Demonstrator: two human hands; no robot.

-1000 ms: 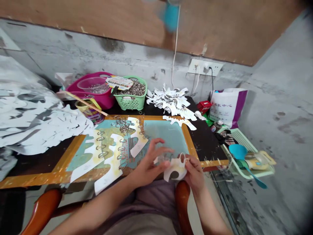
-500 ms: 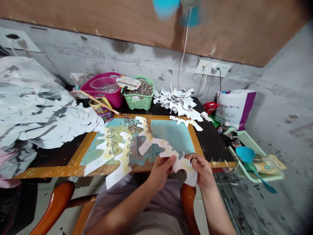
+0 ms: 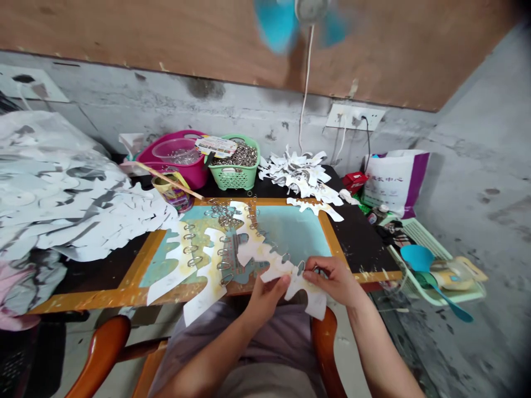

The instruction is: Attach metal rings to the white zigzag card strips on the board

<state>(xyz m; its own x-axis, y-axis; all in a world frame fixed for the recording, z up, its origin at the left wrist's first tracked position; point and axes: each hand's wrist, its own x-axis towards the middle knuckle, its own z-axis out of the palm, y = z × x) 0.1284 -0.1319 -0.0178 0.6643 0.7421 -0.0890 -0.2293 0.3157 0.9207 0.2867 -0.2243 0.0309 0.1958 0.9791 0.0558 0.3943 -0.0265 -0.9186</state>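
A white cut-out strip (image 3: pixel 314 303) with notched edges and yellowish smears lies across my hands over the table's front edge. My left hand (image 3: pixel 265 298) is closed on its lower edge, thumb on top. My right hand (image 3: pixel 334 279) pinches at the upper edge, fingertips on a metal ring (image 3: pixel 301 267) that stands up from the strip. Another ring (image 3: pixel 286 257) sits further left along that edge. Nearby lie similar strips with rings along one side: one at the left (image 3: pixel 176 262), one in the middle (image 3: pixel 212 276) and one behind (image 3: pixel 244 221).
Loose rings (image 3: pixel 226 214) lie on the blue mat (image 3: pixel 290 226). Behind stand a tin (image 3: pixel 174 196) with a stick across it, a pink basket (image 3: pixel 194 174) and a green basket (image 3: pixel 234 178) of rings. White cut-outs pile up at left (image 3: pixel 83 193) and back right (image 3: pixel 298 171).
The strip and both hands have shifted left. My right hand has turned over the strip's upper edge, its fingers still at the ring. The view has tilted slightly.
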